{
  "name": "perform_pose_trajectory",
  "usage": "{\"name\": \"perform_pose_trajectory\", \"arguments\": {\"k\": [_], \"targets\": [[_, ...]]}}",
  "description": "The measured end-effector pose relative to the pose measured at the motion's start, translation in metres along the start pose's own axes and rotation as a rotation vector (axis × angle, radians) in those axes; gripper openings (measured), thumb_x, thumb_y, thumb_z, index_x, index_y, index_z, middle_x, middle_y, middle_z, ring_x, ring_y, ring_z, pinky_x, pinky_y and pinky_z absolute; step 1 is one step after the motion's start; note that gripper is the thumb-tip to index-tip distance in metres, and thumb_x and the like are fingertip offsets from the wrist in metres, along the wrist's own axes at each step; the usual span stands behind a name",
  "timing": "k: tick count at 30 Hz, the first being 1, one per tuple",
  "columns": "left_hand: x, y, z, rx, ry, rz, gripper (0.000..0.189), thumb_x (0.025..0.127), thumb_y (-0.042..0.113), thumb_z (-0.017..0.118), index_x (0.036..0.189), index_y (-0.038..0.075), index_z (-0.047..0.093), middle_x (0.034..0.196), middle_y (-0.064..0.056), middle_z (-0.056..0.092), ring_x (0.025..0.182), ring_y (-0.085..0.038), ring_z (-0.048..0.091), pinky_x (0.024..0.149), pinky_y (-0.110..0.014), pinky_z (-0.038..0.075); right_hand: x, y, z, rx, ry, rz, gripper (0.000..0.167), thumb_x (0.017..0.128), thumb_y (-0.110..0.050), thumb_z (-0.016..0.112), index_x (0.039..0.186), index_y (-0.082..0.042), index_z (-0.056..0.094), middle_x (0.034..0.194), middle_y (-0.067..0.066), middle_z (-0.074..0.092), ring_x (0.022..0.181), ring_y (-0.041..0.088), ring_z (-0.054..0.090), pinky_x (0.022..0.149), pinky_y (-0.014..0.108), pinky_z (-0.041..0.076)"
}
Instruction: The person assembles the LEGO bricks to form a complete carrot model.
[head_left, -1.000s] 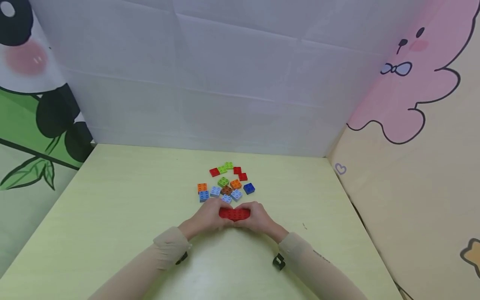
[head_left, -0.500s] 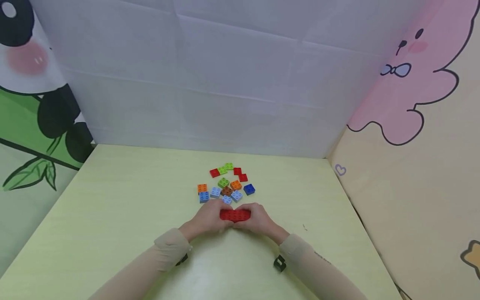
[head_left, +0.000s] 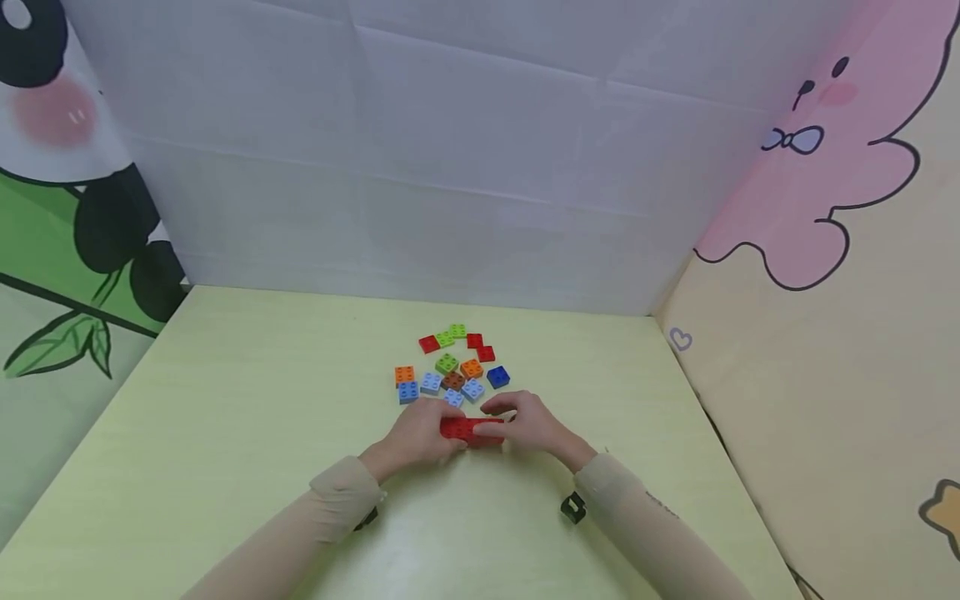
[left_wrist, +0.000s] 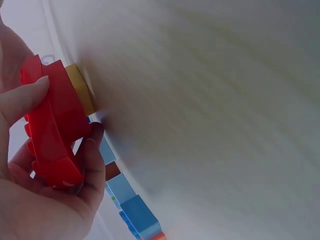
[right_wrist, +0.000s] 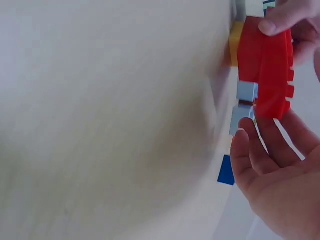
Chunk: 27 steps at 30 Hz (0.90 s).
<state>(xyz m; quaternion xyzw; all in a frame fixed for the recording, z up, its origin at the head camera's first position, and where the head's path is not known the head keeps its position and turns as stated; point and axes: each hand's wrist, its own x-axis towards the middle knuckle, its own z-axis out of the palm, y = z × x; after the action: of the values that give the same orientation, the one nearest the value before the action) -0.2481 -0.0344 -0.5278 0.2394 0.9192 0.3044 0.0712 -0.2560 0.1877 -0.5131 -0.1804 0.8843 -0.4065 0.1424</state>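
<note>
A long red building brick (head_left: 459, 428) with studs on top sits on a second red brick (left_wrist: 67, 102), and a yellow brick (left_wrist: 79, 89) shows beneath them. My left hand (head_left: 418, 433) grips the left end of this stack, its thumb pressed against the near side. At the other end, my right hand (head_left: 531, 425) is spread, with its thumb overlapping the long brick in the head view. In the right wrist view, its loosely bent fingers (right_wrist: 272, 142) lie right at the brick's end.
Beyond the hands lie loose bricks: several light blue ones (head_left: 431, 382), a brown one (head_left: 453, 381), a dark blue one (head_left: 498, 377), orange ones (head_left: 472, 368), green ones (head_left: 447, 363) and flat red ones (head_left: 429, 343). A pale wall (head_left: 420, 208) stands behind the table (head_left: 262, 375).
My right hand has loosened from the red brick's right end and shifted slightly right and up, uncovering that end. The left hand keeps its grip in the same place.
</note>
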Motion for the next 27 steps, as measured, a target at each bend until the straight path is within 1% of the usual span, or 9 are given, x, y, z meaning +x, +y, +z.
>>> {"name": "perform_pose_trajectory", "arguments": {"k": [3,5,7,9,13,18,22,24,27], "targets": [[0.000,-0.001,-0.002,-0.014,-0.004,-0.004,0.036,0.077,0.029,0.080,0.110,0.016,0.071,0.094,0.008,0.062,0.086,-0.016,0.051,0.073,-0.033,0.044,0.005,-0.002,-0.007,-0.028,0.049,0.009,0.044,0.088,-0.050,0.062,0.112,-0.014,0.069,0.104,-0.005,0.066,0.098,0.014,0.059,0.082,0.034,0.049],[0.001,-0.002,-0.002,-0.019,-0.008,0.005,0.037,0.077,0.029,0.080,0.110,0.015,0.071,0.094,0.007,0.063,0.085,-0.016,0.051,0.072,-0.034,0.044,0.009,0.000,-0.010,-0.049,0.085,0.024,0.043,0.091,-0.051,0.057,0.111,-0.015,0.069,0.103,-0.006,0.066,0.099,0.014,0.059,0.083,0.035,0.048],[0.001,-0.003,-0.002,-0.021,-0.012,0.010,0.037,0.077,0.029,0.080,0.110,0.015,0.072,0.094,0.008,0.063,0.084,-0.015,0.051,0.072,-0.033,0.044,0.013,0.003,-0.011,-0.062,0.127,0.037,0.042,0.093,-0.050,0.055,0.111,-0.015,0.069,0.102,-0.006,0.065,0.099,0.015,0.058,0.083,0.037,0.049],[0.002,-0.003,-0.002,-0.020,-0.013,0.015,0.037,0.077,0.030,0.080,0.109,0.015,0.072,0.093,0.008,0.063,0.084,-0.015,0.051,0.071,-0.033,0.044,0.018,0.007,-0.011,-0.065,0.161,0.045,0.039,0.093,-0.047,0.056,0.111,-0.015,0.069,0.102,-0.006,0.065,0.099,0.016,0.058,0.082,0.036,0.049],[0.002,-0.003,-0.002,-0.030,-0.019,0.016,0.037,0.076,0.030,0.080,0.109,0.015,0.072,0.093,0.008,0.063,0.084,-0.015,0.051,0.071,-0.033,0.043,0.026,0.013,-0.013,-0.052,0.207,0.073,0.036,0.089,-0.040,0.066,0.113,-0.013,0.068,0.102,-0.005,0.066,0.097,0.015,0.059,0.080,0.033,0.050],[0.003,-0.003,0.000,-0.034,-0.016,0.021,0.036,0.076,0.031,0.080,0.108,0.015,0.073,0.092,0.008,0.063,0.083,-0.015,0.051,0.071,-0.033,0.044,0.036,0.020,-0.016,-0.042,0.236,0.095,0.038,0.085,-0.021,0.074,0.119,-0.008,0.064,0.111,0.005,0.064,0.099,0.020,0.059,0.081,0.034,0.050],[0.003,-0.005,0.002,-0.018,-0.014,0.015,0.037,0.076,0.032,0.080,0.109,0.015,0.073,0.092,0.008,0.063,0.083,-0.015,0.051,0.071,-0.032,0.043,0.043,0.024,-0.016,-0.089,0.249,0.130,0.045,0.083,-0.009,0.074,0.126,-0.011,0.061,0.124,0.007,0.056,0.104,0.024,0.056,0.083,0.035,0.049],[0.003,-0.005,0.002,-0.012,-0.014,0.011,0.038,0.076,0.032,0.080,0.109,0.015,0.073,0.093,0.008,0.064,0.083,-0.015,0.051,0.070,-0.032,0.043,0.047,0.025,-0.016,-0.133,0.244,0.121,0.048,0.083,-0.006,0.073,0.129,-0.011,0.059,0.128,0.008,0.053,0.107,0.026,0.055,0.085,0.037,0.049],[0.003,-0.005,0.002,-0.010,-0.013,0.008,0.039,0.076,0.031,0.080,0.110,0.015,0.073,0.093,0.007,0.064,0.082,-0.015,0.051,0.070,-0.032,0.043,0.054,0.028,-0.016,-0.202,0.222,0.076,0.050,0.084,-0.002,0.070,0.132,-0.009,0.056,0.132,0.009,0.051,0.113,0.028,0.053,0.092,0.040,0.045]]}}
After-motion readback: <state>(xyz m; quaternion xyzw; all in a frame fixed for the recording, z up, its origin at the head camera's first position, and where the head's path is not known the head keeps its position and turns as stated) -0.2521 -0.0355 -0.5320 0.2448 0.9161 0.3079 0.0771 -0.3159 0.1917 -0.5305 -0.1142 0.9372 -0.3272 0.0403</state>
